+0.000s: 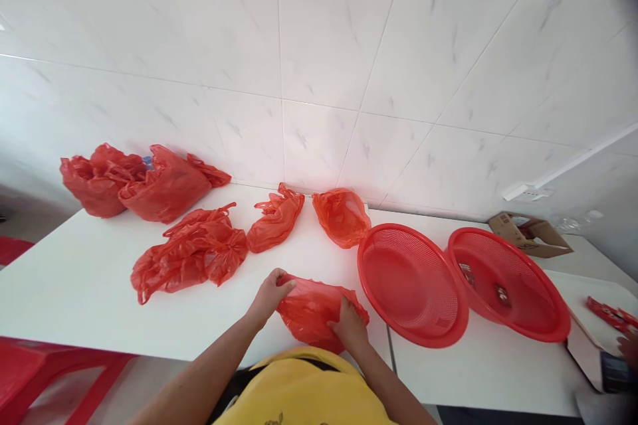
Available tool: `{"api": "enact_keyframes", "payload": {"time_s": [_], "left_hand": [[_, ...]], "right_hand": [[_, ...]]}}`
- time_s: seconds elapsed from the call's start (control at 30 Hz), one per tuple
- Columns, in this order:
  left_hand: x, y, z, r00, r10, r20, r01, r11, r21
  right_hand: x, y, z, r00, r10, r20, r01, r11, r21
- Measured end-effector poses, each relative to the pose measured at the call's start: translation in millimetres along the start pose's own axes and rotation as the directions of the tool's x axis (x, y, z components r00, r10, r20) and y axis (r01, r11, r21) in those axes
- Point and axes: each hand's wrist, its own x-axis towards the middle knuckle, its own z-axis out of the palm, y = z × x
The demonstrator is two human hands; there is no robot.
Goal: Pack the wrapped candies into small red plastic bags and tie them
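Holds a bag (309, 312) at the near edge of a smooth white table (64, 279), just in front of a yellow shirt (309, 392), taking that bag as the centre of the clock. Looks thin, glossy and translucent red, slumped into a low, loose pouch, with a fairly straight upper rim and crinkled, sagging folds beneath. Pinches the film at ten o'clock with the left hand (269, 295), thumb and fingers closed on the rim. Rests the right hand (351, 329) on the film at four o'clock with bent fingers; cannot tell whether gripping or only pressing, given partly hidden fingertips. Faces glossy, grey-veined wall tiles (319, 46) at twelve. Has at ten a soft, crumpled heap (184, 259) of similar red film, with bulging sacks (167, 189) farther out by the wall; at eleven, a small sack (276, 222) drawn up to a peak; at twelve, a pouch (343, 216) with a slack, rounded mouth. Shows between two and three a round, perforated red plastic basket (409, 285), then, rim to rim in view, a second basket (528, 285) with two small packets (502, 293) inside. Includes a cardboard box (548, 247) farther off at two, and at three a flat white tray (568, 285) bearing red wrappers (611, 316), beside part of another person's hand (629, 349).
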Motion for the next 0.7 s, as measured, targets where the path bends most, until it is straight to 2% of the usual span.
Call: {"api": "enact_keyframes", "payload": {"time_s": [0.07,0.17,0.23,0.3,0.37,0.43,0.5,0.57,0.63,0.7], "left_hand": [[-3,-4,-1,0.996,0.072,0.044,-0.078,0.984,0.158],[-2,-16,-6,0.983,0.156,0.101,-0.185,0.881,0.437],[1,-25,-12,0.984,0.15,0.092,-0.176,0.823,0.54],[5,-31,-18,0.993,0.113,0.034,-0.112,0.825,0.554],[9,-34,-24,0.996,0.087,-0.032,-0.057,0.849,0.525],[13,-34,-28,0.994,0.072,-0.078,-0.024,0.869,0.494],[16,-34,-28,0.993,0.039,-0.111,0.015,0.895,0.445],[17,-34,-27,0.991,0.002,-0.131,0.049,0.923,0.381],[17,-34,-23,0.988,-0.03,-0.149,0.075,0.948,0.31],[16,-34,-20,0.984,-0.067,-0.163,0.105,0.965,0.239]], "right_hand": [[3,0,-2,0.999,0.045,0.0,-0.045,0.999,0.001],[6,-5,-9,0.996,0.071,0.049,-0.074,0.996,0.056],[6,-8,-14,0.994,0.056,0.099,-0.068,0.99,0.126],[5,-12,-17,0.985,0.042,0.168,-0.087,0.96,0.268],[4,-14,-18,0.972,0.047,0.232,-0.146,0.89,0.431],[4,-16,-18,0.965,0.081,0.249,-0.205,0.823,0.529],[5,-19,-18,0.969,0.117,0.219,-0.221,0.806,0.549],[5,-24,-19,0.983,0.121,0.138,-0.176,0.838,0.517],[4,-30,-21,0.998,0.07,0.003,-0.066,0.916,0.397],[2,-34,-21,0.988,-0.071,-0.136,0.095,0.979,0.181]]}}
